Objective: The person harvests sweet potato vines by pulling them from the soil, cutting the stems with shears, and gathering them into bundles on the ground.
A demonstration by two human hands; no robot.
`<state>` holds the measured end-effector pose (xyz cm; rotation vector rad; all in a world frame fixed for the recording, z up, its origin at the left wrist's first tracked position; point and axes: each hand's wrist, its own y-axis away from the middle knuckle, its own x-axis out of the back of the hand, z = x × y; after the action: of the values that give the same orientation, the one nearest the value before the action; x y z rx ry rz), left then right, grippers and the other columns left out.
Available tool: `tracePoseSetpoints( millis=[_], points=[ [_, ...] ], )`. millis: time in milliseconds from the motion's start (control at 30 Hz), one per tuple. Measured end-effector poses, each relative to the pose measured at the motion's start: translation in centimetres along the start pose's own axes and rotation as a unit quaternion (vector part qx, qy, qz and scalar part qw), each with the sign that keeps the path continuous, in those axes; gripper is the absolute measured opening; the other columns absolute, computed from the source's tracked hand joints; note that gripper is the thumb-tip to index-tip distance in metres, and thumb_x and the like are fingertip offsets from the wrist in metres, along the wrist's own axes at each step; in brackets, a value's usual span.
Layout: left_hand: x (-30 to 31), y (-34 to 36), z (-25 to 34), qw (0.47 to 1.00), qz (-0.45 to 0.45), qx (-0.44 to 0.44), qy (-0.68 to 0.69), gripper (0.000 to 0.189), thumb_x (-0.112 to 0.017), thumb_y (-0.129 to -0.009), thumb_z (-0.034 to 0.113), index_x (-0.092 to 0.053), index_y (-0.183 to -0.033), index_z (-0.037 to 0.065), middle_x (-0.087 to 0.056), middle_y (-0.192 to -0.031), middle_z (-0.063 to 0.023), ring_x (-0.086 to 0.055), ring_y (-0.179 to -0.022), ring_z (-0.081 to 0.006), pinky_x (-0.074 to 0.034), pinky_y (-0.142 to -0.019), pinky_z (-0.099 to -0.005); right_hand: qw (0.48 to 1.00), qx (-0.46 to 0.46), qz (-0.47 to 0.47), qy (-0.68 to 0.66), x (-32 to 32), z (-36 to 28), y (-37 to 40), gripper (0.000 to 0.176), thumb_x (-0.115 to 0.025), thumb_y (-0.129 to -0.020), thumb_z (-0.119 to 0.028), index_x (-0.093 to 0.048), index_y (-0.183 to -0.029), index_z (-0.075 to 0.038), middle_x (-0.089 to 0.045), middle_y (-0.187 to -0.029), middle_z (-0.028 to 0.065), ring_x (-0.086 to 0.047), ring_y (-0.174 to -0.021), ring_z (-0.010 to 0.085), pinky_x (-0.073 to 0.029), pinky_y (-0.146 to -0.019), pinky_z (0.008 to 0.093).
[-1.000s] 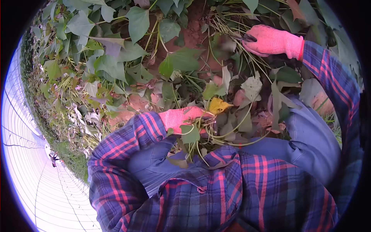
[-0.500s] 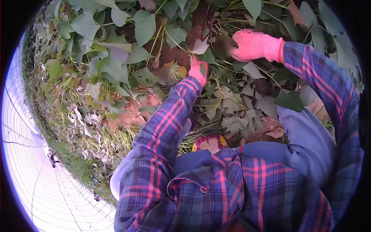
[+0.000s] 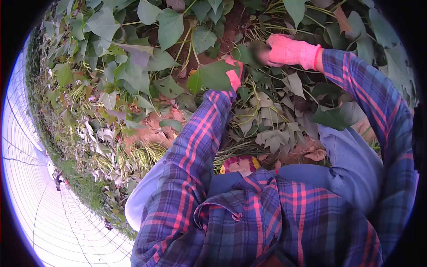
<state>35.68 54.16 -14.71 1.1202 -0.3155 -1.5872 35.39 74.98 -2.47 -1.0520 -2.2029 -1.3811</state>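
Observation:
My left hand (image 3: 234,76), in a pink glove, is low among sweet potato vines. A broad green leaf (image 3: 215,75) covers part of it. Its visible fingers look bent and closed, but what they hold is hidden. To the right and slightly higher, my right hand (image 3: 289,50), gloved in pink too, is closed at a bunch of sweet potato vine stems (image 3: 253,33). A dark blurred patch hides its fingertips. Between and below the hands hang wilted, greyish leaves (image 3: 271,133).
Dense green foliage (image 3: 133,73) spreads ahead and left, over reddish soil (image 3: 153,127). My bent knees in blue trousers (image 3: 351,151) frame a yellow and maroon object (image 3: 240,164). Pulled stems (image 3: 138,158) lie left. A distant person (image 3: 58,181) stands at the field's far side.
My left hand has shifted slightly up and right, and a green leaf has swung across it. My right hand has moved slightly left and remains closed.

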Motion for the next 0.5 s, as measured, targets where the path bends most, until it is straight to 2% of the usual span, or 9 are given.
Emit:
tracePoseSetpoints(
  millis=[33,67,100,167,233,367,467,500],
  points=[
    [-0.5,0.3,0.8,0.999,-0.012,-0.003,-0.031,0.024,-0.053,-0.091,0.017,-0.055,-0.11,0.003,-0.062,-0.103,-0.0047,-0.06,-0.092,-0.0148,-0.046,-0.082,-0.025,1.0,0.001,0.003,0.001,-0.4,0.8,-0.3,0.017,-0.05,-0.078,-0.021,-0.052,-0.072,-0.005,-0.051,-0.064,0.0157,-0.056,-0.063,0.0322,-0.045,-0.058,0.0425],
    [0.2,-0.5,0.5,0.999,-0.013,-0.005,-0.032,0.024,-0.053,-0.091,0.017,-0.055,-0.11,0.003,-0.062,-0.103,-0.0047,-0.06,-0.092,-0.0148,-0.046,-0.082,-0.025,0.977,0.149,0.048,0.144,-1.5,2.3,-0.7,0.016,-0.051,-0.079,-0.021,-0.052,-0.074,-0.005,-0.051,-0.066,0.0165,-0.055,-0.065,0.0327,-0.045,-0.06,0.0425],
    [2.2,-2.4,-0.5,1.0,0.009,0.003,0.007,0.023,-0.054,-0.09,0.019,-0.056,-0.108,0.004,-0.063,-0.101,-0.0037,-0.06,-0.091,-0.0144,-0.047,-0.081,-0.0248,0.911,0.29,0.09,0.279,-2.1,3.1,-0.9,0.015,-0.051,-0.079,-0.02,-0.052,-0.077,-0.006,-0.05,-0.067,0.0173,-0.055,-0.068,0.0332,-0.045,-0.061,0.0425],
    [4.2,-4.6,-1.3,0.995,0.049,0.019,0.088,0.022,-0.058,-0.088,0.022,-0.058,-0.103,0.006,-0.063,-0.096,-0.0019,-0.06,-0.088,-0.0135,-0.049,-0.079,-0.0245,0.913,0.286,0.08,0.281,-2.0,3.2,-0.9,0.015,-0.051,-0.08,-0.02,-0.051,-0.078,-0.005,-0.05,-0.068,0.0175,-0.054,-0.068,0.0336,-0.045,-0.061,0.042],
    [4.0,-4.3,-1.7,0.992,0.06,0.033,0.104,0.023,-0.055,-0.089,0.021,-0.057,-0.104,0.004,-0.062,-0.098,-0.0043,-0.06,-0.091,-0.0159,-0.048,-0.082,-0.0265,0.914,0.283,0.07,0.283,-1.9,3.1,-0.9,0.016,-0.051,-0.081,-0.02,-0.051,-0.079,-0.005,-0.05,-0.069,0.0177,-0.053,-0.068,0.034,-0.045,-0.061,0.0415],
    [2.6,-1.6,-0.4,0.986,0.085,0.081,0.122,0.025,-0.049,-0.092,0.02,-0.055,-0.108,0.001,-0.061,-0.104,-0.0091,-0.059,-0.096,-0.0208,-0.047,-0.088,-0.0307,0.882,0.305,0.107,0.342,-2.3,3.0,-0.5,0.017,-0.05,-0.084,-0.021,-0.05,-0.08,-0.005,-0.049,-0.068,0.0175,-0.053,-0.067,0.0328,-0.045,-0.061,0.0418],
    [2.5,-0.1,0.7,0.971,0.159,0.115,0.135,0.027,-0.045,-0.094,0.019,-0.053,-0.11,-0.001,-0.059,-0.108,-0.0128,-0.058,-0.1,-0.0244,-0.046,-0.093,-0.0338,0.87,0.322,0.137,0.347,-2.3,2.8,0.3,0.018,-0.05,-0.086,-0.021,-0.05,-0.08,-0.004,-0.049,-0.067,0.0176,-0.053,-0.066,0.0323,-0.045,-0.061,0.042],
    [5.5,-1.6,0.4,0.972,0.158,0.114,0.134,0.027,-0.045,-0.094,0.019,-0.053,-0.11,-0.001,-0.059,-0.108,-0.0128,-0.058,-0.1,-0.0244,-0.046,-0.093,-0.0338,0.866,0.339,0.149,0.336,-2.2,3.1,0.7,0.018,-0.05,-0.087,-0.021,-0.05,-0.08,-0.004,-0.049,-0.066,0.0176,-0.052,-0.064,0.0323,-0.045,-0.061,0.0419]
  ],
)
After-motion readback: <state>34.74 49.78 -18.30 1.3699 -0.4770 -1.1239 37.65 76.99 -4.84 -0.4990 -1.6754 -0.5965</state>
